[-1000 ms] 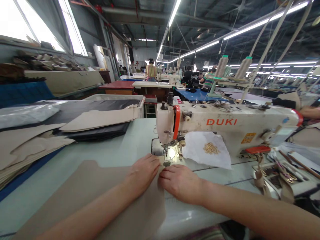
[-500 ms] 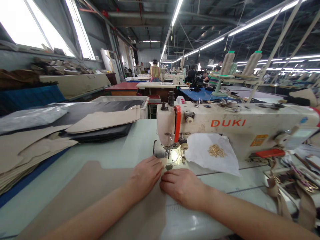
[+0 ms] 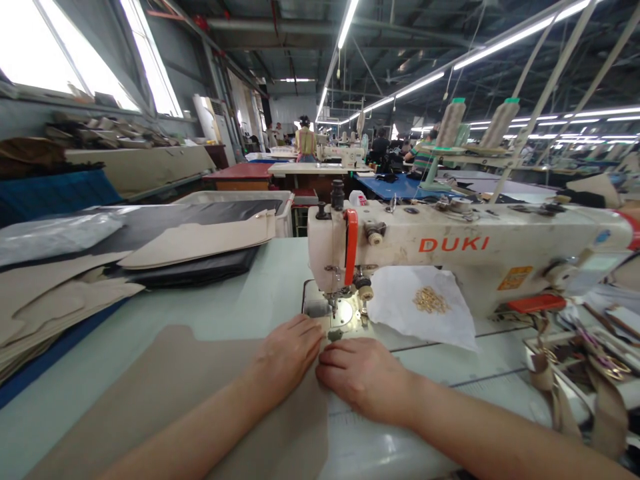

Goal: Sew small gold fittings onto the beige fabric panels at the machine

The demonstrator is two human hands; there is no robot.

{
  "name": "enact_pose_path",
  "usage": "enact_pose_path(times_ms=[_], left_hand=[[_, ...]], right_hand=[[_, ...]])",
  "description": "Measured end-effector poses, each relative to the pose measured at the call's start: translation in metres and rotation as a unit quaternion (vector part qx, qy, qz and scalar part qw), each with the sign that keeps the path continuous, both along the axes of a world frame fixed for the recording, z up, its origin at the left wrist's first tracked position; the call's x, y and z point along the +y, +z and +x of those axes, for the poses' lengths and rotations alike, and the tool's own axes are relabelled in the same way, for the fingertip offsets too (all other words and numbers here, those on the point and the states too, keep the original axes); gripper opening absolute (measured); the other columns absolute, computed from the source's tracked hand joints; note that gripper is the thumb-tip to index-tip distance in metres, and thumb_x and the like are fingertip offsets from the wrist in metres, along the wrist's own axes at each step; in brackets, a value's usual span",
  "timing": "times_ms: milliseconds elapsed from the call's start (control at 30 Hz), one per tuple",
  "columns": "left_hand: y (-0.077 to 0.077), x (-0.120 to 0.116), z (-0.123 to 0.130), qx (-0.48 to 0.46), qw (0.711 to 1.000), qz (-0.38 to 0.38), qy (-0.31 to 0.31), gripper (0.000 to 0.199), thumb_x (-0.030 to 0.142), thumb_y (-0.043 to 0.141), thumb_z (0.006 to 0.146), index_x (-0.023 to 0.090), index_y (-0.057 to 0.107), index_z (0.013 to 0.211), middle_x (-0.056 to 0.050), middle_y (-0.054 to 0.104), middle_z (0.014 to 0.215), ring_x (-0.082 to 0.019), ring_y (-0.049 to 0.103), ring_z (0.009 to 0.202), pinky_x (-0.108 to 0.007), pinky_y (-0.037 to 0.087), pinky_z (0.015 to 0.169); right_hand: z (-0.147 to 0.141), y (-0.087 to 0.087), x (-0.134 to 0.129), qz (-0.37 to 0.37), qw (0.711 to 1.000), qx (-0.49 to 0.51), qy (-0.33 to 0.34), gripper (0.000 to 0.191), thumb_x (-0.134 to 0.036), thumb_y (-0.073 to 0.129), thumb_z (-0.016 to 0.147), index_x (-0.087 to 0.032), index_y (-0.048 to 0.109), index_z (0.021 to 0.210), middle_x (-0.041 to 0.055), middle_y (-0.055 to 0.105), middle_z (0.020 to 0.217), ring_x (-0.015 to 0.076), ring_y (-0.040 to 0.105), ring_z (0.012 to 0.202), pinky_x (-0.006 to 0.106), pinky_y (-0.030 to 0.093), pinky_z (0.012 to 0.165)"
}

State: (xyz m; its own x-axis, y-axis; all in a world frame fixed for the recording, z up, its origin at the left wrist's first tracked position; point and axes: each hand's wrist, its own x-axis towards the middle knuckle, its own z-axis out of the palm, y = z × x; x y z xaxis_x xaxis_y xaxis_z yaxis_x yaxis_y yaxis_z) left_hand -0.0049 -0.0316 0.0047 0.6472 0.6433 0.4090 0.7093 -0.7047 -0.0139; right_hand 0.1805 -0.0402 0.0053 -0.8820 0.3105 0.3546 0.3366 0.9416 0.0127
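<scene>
Your fingers are drawn close together on both hands, the left hand (image 3: 287, 350) lying over the far right corner of the brown cloth (image 3: 200, 373), the right hand (image 3: 363, 377) curled at its edge. Whether either hand pinches the cloth cannot be determined. The cloth lies flat on the table (image 3: 245, 300), beneath your left fingers and forearm. Just beyond your fingertips is the metal plate (image 3: 344, 312), under the head of the sewing machine (image 3: 400, 230). Right of your fingers, a white sheet (image 3: 393, 293) carries small gold-coloured pieces (image 3: 431, 300). Well left of them, beige cut pieces (image 3: 60, 300) are stacked.
</scene>
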Motion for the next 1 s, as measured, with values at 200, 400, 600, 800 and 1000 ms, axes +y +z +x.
enact_pose_path(times_ms=[200, 400, 600, 800, 1000], left_hand=[[0.001, -0.002, 0.0, 0.004, 1.0, 0.017, -0.018, 0.031, 0.016, 0.033, 0.093, 0.015, 0.059, 0.076, -0.004, 0.062, 0.076, -0.017, 0.055, 0.074, -0.031, 0.048, 0.071], [0.0, -0.002, 0.0, -0.007, 1.0, -0.012, 0.002, 0.027, 0.014, 0.037, 0.092, 0.016, 0.059, 0.077, -0.004, 0.062, 0.078, -0.017, 0.055, 0.077, -0.031, 0.048, 0.074], [-0.001, -0.001, 0.001, -0.012, 1.0, -0.014, 0.006, 0.028, 0.015, 0.035, 0.092, 0.015, 0.06, 0.078, -0.005, 0.063, 0.079, -0.018, 0.056, 0.077, -0.033, 0.05, 0.074], [0.006, -0.007, -0.001, -0.03, 0.999, -0.026, 0.006, 0.026, 0.013, 0.035, 0.091, 0.016, 0.061, 0.085, -0.005, 0.065, 0.085, -0.018, 0.057, 0.08, -0.032, 0.051, 0.076], [0.005, -0.014, -0.004, -0.079, 0.994, -0.069, 0.013, 0.024, 0.014, 0.038, 0.089, 0.018, 0.06, 0.097, -0.005, 0.065, 0.097, -0.018, 0.057, 0.089, -0.031, 0.049, 0.083]], right_hand=[[0.0, -0.001, 0.0, -0.001, 1.0, -0.006, -0.003, 0.012, -0.019, 0.048, 0.089, -0.016, 0.059, 0.084, 0.0045, 0.062, 0.083, 0.0171, 0.053, 0.078, 0.028, 0.044, 0.073], [-0.001, -0.001, 0.0, 0.002, 1.0, 0.004, -0.009, 0.014, -0.02, 0.047, 0.09, -0.016, 0.059, 0.084, 0.0037, 0.062, 0.083, 0.0169, 0.054, 0.078, 0.028, 0.044, 0.074], [-0.001, 0.0, 0.0, -0.005, 0.999, 0.032, -0.011, 0.014, -0.019, 0.046, 0.089, -0.017, 0.06, 0.085, 0.0041, 0.063, 0.081, 0.0165, 0.054, 0.078, 0.028, 0.045, 0.075], [-0.003, 0.003, 0.003, -0.013, 0.997, 0.059, -0.051, 0.015, -0.017, 0.046, 0.09, -0.016, 0.06, 0.089, 0.0078, 0.064, 0.087, 0.0179, 0.056, 0.089, 0.029, 0.045, 0.082], [-0.007, -0.001, 0.004, 0.005, 0.992, 0.041, -0.118, 0.012, -0.019, 0.049, 0.09, -0.016, 0.06, 0.085, 0.0063, 0.064, 0.088, 0.0182, 0.056, 0.083, 0.03, 0.046, 0.077]])
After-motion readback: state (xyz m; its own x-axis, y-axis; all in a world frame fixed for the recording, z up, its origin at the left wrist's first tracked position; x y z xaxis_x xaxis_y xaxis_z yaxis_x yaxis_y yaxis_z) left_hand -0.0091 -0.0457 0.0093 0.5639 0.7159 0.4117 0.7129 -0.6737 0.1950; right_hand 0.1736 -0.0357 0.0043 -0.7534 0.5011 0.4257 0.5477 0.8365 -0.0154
